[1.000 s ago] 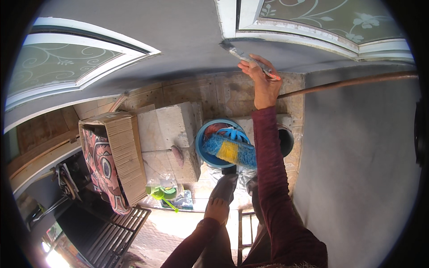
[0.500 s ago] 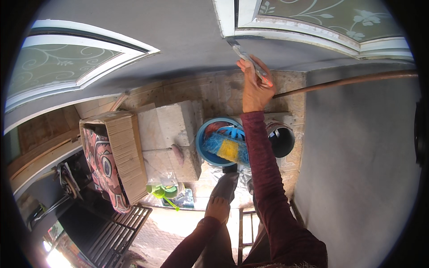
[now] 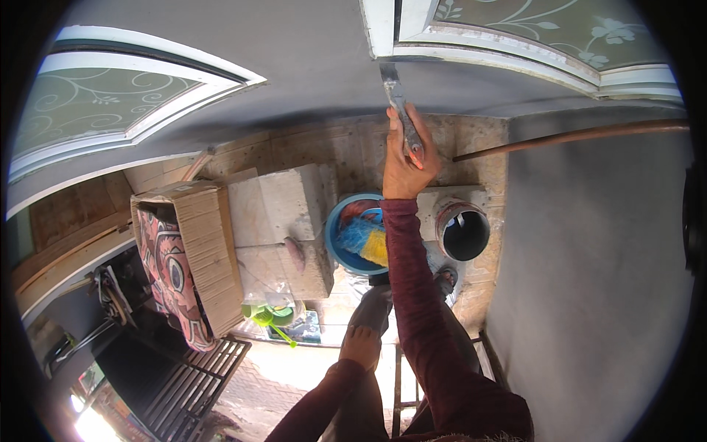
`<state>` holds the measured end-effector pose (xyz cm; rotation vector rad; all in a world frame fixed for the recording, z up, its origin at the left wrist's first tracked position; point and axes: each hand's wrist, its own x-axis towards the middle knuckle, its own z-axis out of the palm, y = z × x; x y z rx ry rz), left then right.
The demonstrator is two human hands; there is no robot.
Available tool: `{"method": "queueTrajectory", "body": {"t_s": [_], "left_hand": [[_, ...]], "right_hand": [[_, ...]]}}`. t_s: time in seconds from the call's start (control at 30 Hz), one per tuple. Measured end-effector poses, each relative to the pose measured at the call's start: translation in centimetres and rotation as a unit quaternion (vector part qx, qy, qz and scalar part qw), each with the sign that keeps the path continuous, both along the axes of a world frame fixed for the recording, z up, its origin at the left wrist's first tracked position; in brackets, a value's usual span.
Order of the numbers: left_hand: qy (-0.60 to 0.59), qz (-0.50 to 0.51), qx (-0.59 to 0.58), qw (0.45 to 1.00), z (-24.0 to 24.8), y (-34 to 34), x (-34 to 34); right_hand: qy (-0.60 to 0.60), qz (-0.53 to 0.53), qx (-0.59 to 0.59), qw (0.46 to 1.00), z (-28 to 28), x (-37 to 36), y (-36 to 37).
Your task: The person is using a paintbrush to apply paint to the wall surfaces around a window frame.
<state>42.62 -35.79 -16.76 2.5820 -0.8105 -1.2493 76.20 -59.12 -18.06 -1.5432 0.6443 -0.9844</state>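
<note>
At the grey wall [image 3: 317, 59], the right hand [image 3: 409, 166] grips a likely light paintbrush [image 3: 396, 96] mid-handle, the left hand [image 3: 361, 346] lying loosely open on a leg [image 3: 372, 306].

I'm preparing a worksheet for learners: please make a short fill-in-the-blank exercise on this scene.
1. With the left hand resting on a leg, the right hand grips a ____.
2. The broom lying in the round blue basin has blue bristles with a ____ patch.
3. The patterned fabric sticks out of a box made of ____.

Missing words: paintbrush; yellow; cardboard.
</note>
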Motion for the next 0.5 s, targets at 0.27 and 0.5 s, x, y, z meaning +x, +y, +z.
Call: {"method": "queueTrajectory", "body": {"t_s": [0.27, 0.5], "left_hand": [[-0.016, -0.002, -0.005, 1.000, 0.1, 0.2, 0.3], [-0.069, 0.016, -0.047, 0.996, 0.0, 0.5, 0.4]], "right_hand": [[-0.015, -0.009, -0.020, 1.000, -0.5, 0.4, 0.9], [0.004, -0.012, -0.008, 1.000, -0.7, 0.9, 1.3]]}}
